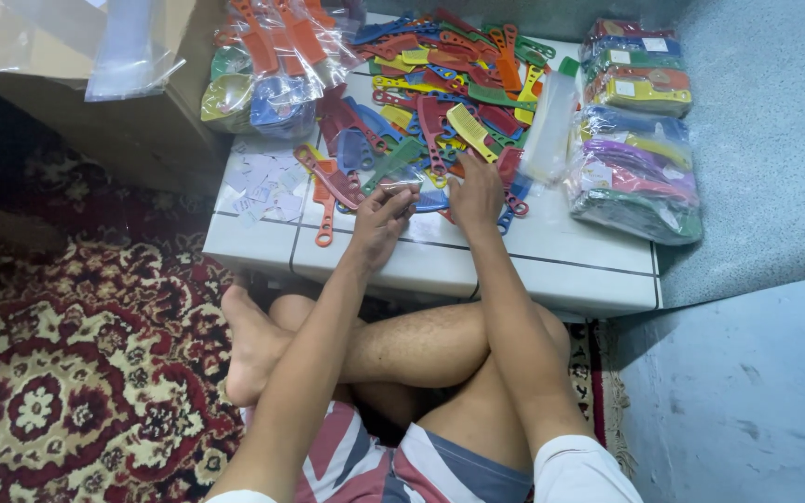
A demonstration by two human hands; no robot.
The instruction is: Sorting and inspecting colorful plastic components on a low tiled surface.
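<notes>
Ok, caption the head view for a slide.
Seated cross-legged, both hands, left and right, reach into a pile of colourful plastic combs on a white table.

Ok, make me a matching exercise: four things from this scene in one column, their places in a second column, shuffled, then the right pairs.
Things:
1. loose heap of coloured combs
2. stacked packs of bagged combs
3. small paper slips
4. cardboard box

Places:
A. on the floor, left of the low table
B. right end of the table top
C. middle of the table top, in front of the left hand and right hand
D. left part of the table top, beside the heap

Pairs: 1-C, 2-B, 3-D, 4-A
</notes>
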